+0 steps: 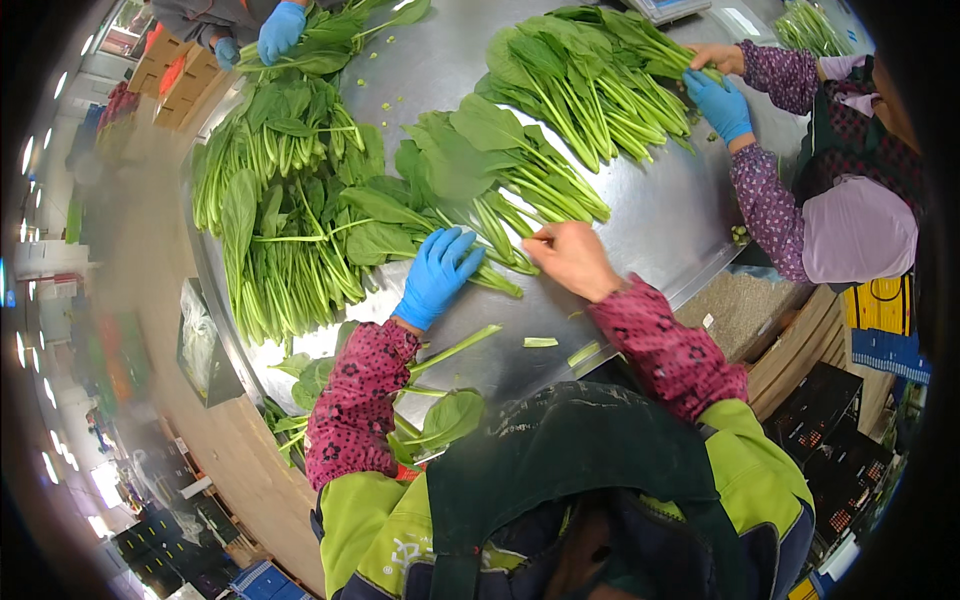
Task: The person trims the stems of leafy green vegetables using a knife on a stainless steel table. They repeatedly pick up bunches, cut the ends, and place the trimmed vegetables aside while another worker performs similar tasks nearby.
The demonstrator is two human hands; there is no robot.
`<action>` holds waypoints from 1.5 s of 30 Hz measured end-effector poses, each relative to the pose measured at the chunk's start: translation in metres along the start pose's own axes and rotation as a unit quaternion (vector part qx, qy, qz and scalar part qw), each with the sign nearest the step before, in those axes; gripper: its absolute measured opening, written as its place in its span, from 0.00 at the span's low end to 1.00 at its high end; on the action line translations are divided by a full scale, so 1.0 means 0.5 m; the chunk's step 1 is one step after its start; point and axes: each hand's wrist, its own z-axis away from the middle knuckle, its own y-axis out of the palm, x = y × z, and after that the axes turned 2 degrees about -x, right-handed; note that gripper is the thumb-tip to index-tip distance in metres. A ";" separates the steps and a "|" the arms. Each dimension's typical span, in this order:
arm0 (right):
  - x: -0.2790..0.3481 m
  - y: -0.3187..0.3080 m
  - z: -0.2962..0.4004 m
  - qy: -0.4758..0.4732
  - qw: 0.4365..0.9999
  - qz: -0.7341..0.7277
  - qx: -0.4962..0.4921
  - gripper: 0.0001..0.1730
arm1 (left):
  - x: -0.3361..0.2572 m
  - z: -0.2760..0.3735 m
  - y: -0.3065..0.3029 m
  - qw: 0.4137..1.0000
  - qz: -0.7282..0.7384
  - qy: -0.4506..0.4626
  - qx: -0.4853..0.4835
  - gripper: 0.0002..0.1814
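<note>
On the metal table [480, 360] lie bunches of leafy green vegetables with long stems. My left hand [439, 277], in a blue glove, rests on a few stalks [499, 281] near the middle; whether its fingers grip them is hard to tell. My bare right hand [574, 259] pinches at the stem ends of the greens just right of it, its fingertips together. Beyond my hands spreads a loose bunch [480, 150]. A dense pile of greens [285, 277] lies to the left. Cut stem pieces [540, 342] and loose leaves [450, 420] lie nearer my body.
Across the table at the right, a co-worker's gloved hand [718, 105] and bare hand hold greens beside a large bunch [592, 90]. At the top left another person's gloved hands [282, 31] handle leaves. A bin with clear plastic [199, 337] stands at the table's left side.
</note>
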 end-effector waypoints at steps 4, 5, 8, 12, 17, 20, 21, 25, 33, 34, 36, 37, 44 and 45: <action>0.018 0.090 -0.047 -0.024 0.990 0.135 0.024 0.25 | -0.025 0.035 -0.013 0.998 -0.016 -0.018 0.062 0.24; 0.014 0.105 -0.051 -0.028 0.992 0.125 -0.014 0.24 | -0.031 0.038 -0.018 0.998 -0.007 -0.022 0.063 0.23; 0.008 0.044 -0.058 -0.026 0.997 0.069 0.026 0.20 | -0.050 0.032 -0.043 0.997 0.020 -0.044 0.054 0.17; -0.020 -0.003 -0.031 -0.037 0.990 0.133 0.027 0.19 | -0.050 -0.027 -0.029 0.998 0.043 0.010 0.054 0.14; -0.047 -0.001 0.030 -0.034 0.996 0.084 -0.025 0.21 | -0.049 -0.087 0.015 0.993 -0.039 0.027 0.111 0.09; -0.066 -0.041 0.043 -0.018 0.977 -0.005 -0.211 0.22 | -0.038 -0.105 0.009 0.978 -0.077 0.064 0.181 0.06; -0.080 -0.060 0.039 -0.016 0.972 0.009 -0.235 0.22 | -0.036 -0.115 0.005 0.985 -0.075 0.081 0.136 0.05; -0.166 -0.088 -0.013 0.010 0.976 0.029 -0.218 0.20 | -0.032 -0.189 -0.014 0.982 -0.060 0.131 0.120 0.19; -0.157 -0.068 -0.023 -0.004 0.990 0.035 -0.139 0.15 | -0.003 -0.240 -0.070 0.951 0.046 0.123 0.281 0.46; -0.160 -0.063 -0.024 -0.022 0.988 0.048 -0.142 0.14 | 0.002 -0.218 -0.053 0.953 0.050 0.123 0.271 0.39; -0.153 -0.053 -0.028 -0.030 0.993 0.063 -0.094 0.16 | 0.011 -0.168 -0.006 0.967 0.026 0.167 0.193 0.21; -0.146 -0.048 -0.026 -0.030 0.994 0.071 -0.072 0.18 | 0.007 -0.166 -0.006 0.964 0.031 0.196 0.177 0.19; -0.123 -0.047 -0.032 -0.045 0.998 0.025 -0.038 0.17 | 0.020 -0.262 -0.047 0.954 0.045 0.169 0.242 0.61; -0.122 -0.056 -0.034 -0.042 0.999 0.009 -0.033 0.18 | 0.019 -0.282 -0.039 0.949 0.058 0.169 0.260 0.62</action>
